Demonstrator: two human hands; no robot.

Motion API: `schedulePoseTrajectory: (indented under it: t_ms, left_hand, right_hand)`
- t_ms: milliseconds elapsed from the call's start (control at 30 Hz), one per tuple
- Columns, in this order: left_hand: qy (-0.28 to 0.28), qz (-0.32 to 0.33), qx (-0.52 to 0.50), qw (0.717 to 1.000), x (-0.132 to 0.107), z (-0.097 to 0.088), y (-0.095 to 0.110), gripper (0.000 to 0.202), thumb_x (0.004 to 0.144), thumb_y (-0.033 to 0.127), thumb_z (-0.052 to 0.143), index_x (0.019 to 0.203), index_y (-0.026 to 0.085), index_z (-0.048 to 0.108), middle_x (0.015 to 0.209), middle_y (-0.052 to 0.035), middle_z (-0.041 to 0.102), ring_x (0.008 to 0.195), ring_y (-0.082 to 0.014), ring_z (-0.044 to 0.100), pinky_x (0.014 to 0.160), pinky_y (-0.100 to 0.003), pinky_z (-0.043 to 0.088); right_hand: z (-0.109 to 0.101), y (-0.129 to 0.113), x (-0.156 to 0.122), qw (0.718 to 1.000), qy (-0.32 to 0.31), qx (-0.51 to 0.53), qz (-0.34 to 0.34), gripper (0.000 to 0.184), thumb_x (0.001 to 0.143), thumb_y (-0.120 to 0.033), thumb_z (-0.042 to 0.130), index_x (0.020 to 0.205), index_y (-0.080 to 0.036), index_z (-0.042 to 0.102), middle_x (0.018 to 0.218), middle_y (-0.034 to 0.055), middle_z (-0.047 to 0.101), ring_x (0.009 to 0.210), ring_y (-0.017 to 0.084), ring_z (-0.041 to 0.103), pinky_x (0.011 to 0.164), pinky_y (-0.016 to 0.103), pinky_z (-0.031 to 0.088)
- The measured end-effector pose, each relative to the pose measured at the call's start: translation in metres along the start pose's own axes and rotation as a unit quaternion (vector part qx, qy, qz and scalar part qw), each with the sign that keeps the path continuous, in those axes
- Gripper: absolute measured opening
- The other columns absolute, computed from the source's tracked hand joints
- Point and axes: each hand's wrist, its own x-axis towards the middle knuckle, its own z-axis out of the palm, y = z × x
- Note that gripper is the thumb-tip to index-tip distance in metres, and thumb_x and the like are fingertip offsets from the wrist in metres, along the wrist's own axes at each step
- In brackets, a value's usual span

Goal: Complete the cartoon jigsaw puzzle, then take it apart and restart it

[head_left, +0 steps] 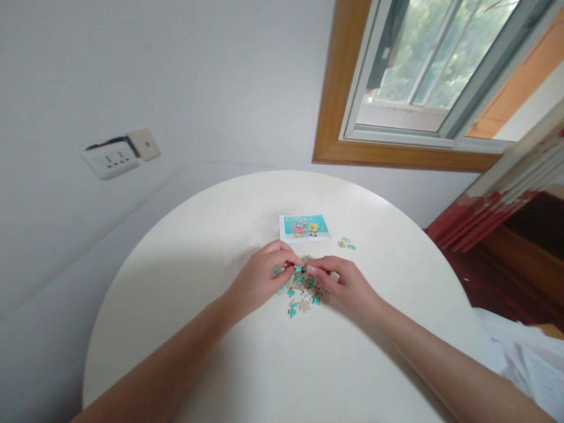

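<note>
A loose heap of jigsaw puzzle pieces (304, 288), some teal and some beige side up, lies on the white round table (185, 329). My left hand (267, 273) is over the heap's left side, thumb and forefinger closed on a small teal puzzle piece (298, 268). Opposite it, my right hand (341, 279) pinches at a small dark-patterned puzzle piece, mostly hidden by the fingertips. The two hands' fingertips nearly meet above the heap. Just behind them lies a picture card or box (306, 228) with two cartoon figures on a teal background.
A few puzzle pieces (346, 243) lie apart, right of the picture. Beyond the table stand a white wall with a socket (112, 160) and a wood-framed window (405, 154). A red and white curtain (467, 220) hangs at right, with papers (524, 358) below it.
</note>
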Motion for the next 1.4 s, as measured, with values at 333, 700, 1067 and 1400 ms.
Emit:
schedulePoseTrajectory:
  t_ms: [333,700,1067,1400]
  left_hand:
    - [0.028,0.047,0.03,0.998,-0.002,0.007,0.01,0.019,0.085,0.012,0.054,0.092,0.022,0.069,0.094,-0.003,0.055,0.088,-0.0137,0.056,0.077,-0.024,0.047]
    - [-0.029,0.034,-0.012,0.999,-0.003,0.004,0.0,0.034,0.09,0.018,0.047,0.122,0.024,0.055,0.11,-0.0069,0.056,0.096,-0.0165,0.056,0.089,-0.031,0.047]
    - [0.011,0.018,0.046,0.999,0.0,-0.008,-0.02,0.027,0.091,0.018,0.043,0.113,0.023,0.06,0.11,-0.0061,0.053,0.102,-0.0168,0.054,0.091,-0.029,0.045]
    - [-0.04,0.004,0.084,0.996,-0.002,-0.023,-0.027,0.023,0.089,0.019,0.046,0.101,0.019,0.065,0.096,-0.0059,0.06,0.089,-0.0159,0.058,0.084,-0.029,0.046]
  right_hand:
    - [0.001,0.004,0.004,0.947,-0.011,0.299,0.118,0.032,0.067,-0.042,0.075,0.082,-0.016,0.064,0.064,-0.0037,0.056,0.057,0.008,0.046,0.055,0.023,0.036]
    - [-0.037,0.03,0.011,0.978,0.039,0.192,0.077,0.021,0.074,-0.037,0.067,0.081,-0.017,0.062,0.071,0.0005,0.064,0.064,0.012,0.057,0.064,0.027,0.044]
    - [-0.09,0.086,0.015,0.959,0.072,-0.269,0.052,0.022,0.078,-0.032,0.06,0.088,-0.021,0.075,0.076,0.0037,0.07,0.063,0.015,0.059,0.06,0.026,0.044]
    - [-0.085,0.086,0.014,0.939,0.073,-0.333,-0.047,0.021,0.084,-0.023,0.054,0.087,-0.02,0.075,0.079,0.0074,0.069,0.071,0.018,0.062,0.066,0.029,0.048]
